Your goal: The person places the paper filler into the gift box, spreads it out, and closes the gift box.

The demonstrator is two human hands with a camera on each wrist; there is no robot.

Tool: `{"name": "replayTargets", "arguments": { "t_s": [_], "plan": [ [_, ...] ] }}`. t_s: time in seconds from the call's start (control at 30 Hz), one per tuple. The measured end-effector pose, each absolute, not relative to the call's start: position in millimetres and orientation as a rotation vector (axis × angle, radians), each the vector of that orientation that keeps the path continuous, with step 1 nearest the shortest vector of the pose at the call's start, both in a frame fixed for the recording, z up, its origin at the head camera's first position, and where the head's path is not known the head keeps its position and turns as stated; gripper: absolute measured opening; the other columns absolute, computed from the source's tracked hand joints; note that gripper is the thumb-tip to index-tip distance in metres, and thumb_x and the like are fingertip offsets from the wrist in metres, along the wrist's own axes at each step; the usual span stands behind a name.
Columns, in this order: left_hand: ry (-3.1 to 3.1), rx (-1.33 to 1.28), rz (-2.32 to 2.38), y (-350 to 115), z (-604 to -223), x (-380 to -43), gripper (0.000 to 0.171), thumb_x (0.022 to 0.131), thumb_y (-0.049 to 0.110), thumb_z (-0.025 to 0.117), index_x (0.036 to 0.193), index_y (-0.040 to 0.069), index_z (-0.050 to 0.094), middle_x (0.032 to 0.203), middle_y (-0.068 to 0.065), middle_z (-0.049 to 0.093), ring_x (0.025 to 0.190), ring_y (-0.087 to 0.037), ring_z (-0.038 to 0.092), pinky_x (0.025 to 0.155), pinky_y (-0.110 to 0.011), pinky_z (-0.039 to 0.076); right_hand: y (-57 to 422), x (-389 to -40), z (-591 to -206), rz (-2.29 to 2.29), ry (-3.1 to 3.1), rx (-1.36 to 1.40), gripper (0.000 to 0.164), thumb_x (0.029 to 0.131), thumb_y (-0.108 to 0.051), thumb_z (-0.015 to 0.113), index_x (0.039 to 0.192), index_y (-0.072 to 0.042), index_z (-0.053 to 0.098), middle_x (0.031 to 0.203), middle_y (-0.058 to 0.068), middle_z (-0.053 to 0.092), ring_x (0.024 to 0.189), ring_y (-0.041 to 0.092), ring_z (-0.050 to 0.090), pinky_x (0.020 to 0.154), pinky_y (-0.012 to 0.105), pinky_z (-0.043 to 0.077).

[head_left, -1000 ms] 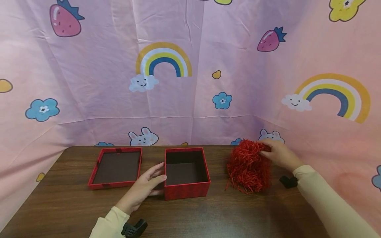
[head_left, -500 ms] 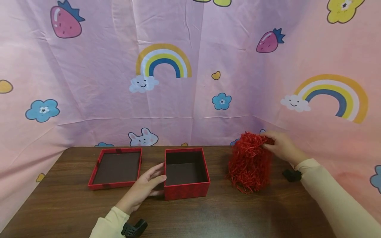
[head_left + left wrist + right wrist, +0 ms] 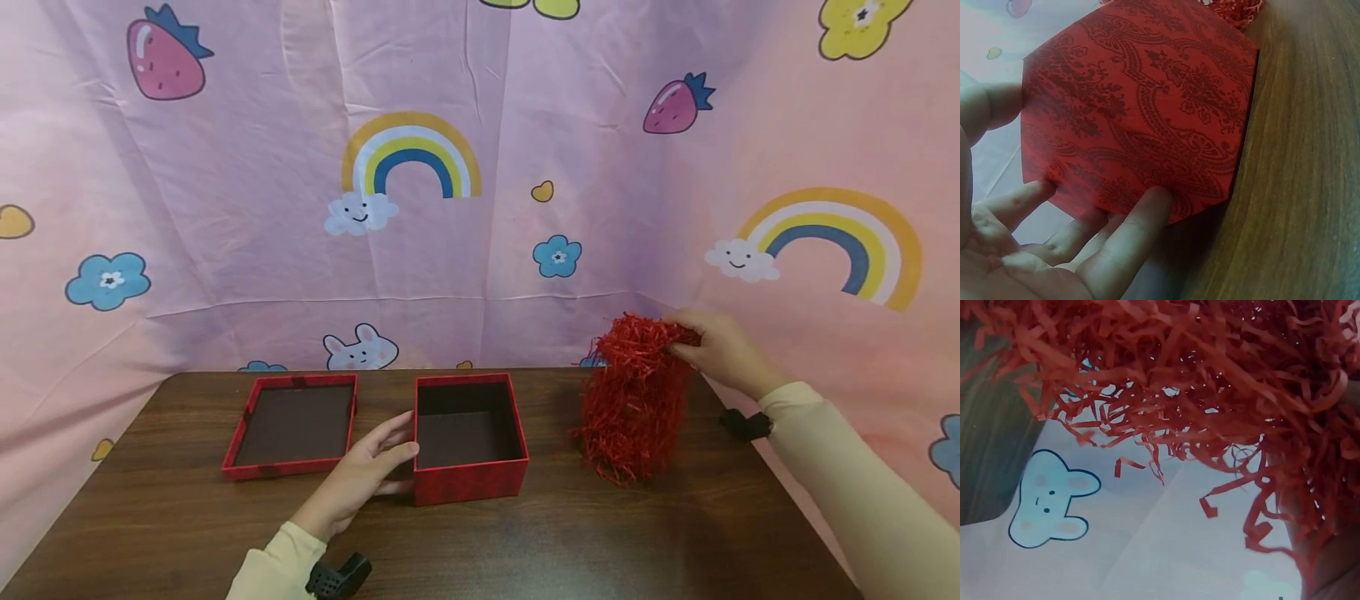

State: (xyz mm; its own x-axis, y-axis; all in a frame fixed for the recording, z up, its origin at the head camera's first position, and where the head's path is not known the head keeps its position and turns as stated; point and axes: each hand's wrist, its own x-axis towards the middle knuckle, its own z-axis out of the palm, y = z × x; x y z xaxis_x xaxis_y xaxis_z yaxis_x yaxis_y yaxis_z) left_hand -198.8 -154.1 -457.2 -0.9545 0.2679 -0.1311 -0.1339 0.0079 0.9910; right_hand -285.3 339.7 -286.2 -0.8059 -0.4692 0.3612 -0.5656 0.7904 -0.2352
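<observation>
Red shreds, cropped in right wrist view

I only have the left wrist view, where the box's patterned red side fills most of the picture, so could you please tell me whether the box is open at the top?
Observer: Yes, the head view shows the box open, its dark inside in sight.
Operator: Thank you. Where is the lid, please?
Observer: It lies hollow side up on the table, to the left of the box.
Operator: And may I ask what the right hand is holding?
Observer: It grips the upper part of a bundle of red shreds, with strands hanging down below.
</observation>
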Motion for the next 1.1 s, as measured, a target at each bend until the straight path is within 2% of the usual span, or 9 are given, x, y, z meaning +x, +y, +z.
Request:
{"name": "replayTargets", "arguments": {
  "t_s": [0.1,0.2,0.37,0.8,1.1],
  "plan": [
    [2.007,0.144,2.025,-154,-457,-198,0.070,0.102,0.030,0.066,0.162,0.018,0.032,0.163,-0.026,0.031,0.142,-0.044,0.045,0.096,-0.053,0.057,339,-284,-281,0.477,-2.706,0.780,0.034,0.091,0.002,0.076,0.124,0.002,0.070,0.110,0.021,0.074,0.080,0.027,0.071,0.067,0.038,0.060],
    [2.009,0.145,2.025,-154,-456,-198,0.070,0.102,0.030,0.066,0.162,0.017,0.032,0.163,-0.026,0.031,0.142,-0.044,0.044,0.096,-0.053,0.057,339,-284,-277,0.480,-2.707,0.772,0.033,0.092,0.000,0.075,0.124,0.001,0.070,0.109,0.020,0.074,0.078,0.023,0.070,0.064,0.034,0.058],
    [2.003,0.146,2.031,-154,-456,-198,0.070,0.102,0.029,0.067,0.162,0.017,0.032,0.163,-0.027,0.030,0.143,-0.045,0.044,0.096,-0.053,0.057,338,-283,-273,0.480,-2.703,0.780,0.028,0.093,-0.002,0.075,0.121,0.000,0.071,0.110,0.017,0.075,0.095,0.031,0.073,0.076,0.044,0.061],
    [1.997,0.127,2.031,-154,-456,-198,0.070,0.102,0.029,0.066,0.162,0.018,0.032,0.163,-0.026,0.031,0.143,-0.043,0.043,0.095,-0.052,0.058,335,-281,-265,0.484,-2.717,0.778,0.034,0.093,0.001,0.073,0.126,0.001,0.067,0.111,0.018,0.074,0.097,0.034,0.073,0.079,0.049,0.060],
    [2.016,0.130,2.010,-154,-454,-197,0.068,0.103,0.030,0.065,0.162,0.018,0.032,0.163,-0.025,0.032,0.142,-0.044,0.045,0.097,-0.052,0.057,332,-283,-249,0.558,-2.746,0.775,0.033,0.096,0.001,0.069,0.129,0.002,0.065,0.113,0.019,0.072,0.100,0.034,0.072,0.080,0.043,0.061]
  ]
}}
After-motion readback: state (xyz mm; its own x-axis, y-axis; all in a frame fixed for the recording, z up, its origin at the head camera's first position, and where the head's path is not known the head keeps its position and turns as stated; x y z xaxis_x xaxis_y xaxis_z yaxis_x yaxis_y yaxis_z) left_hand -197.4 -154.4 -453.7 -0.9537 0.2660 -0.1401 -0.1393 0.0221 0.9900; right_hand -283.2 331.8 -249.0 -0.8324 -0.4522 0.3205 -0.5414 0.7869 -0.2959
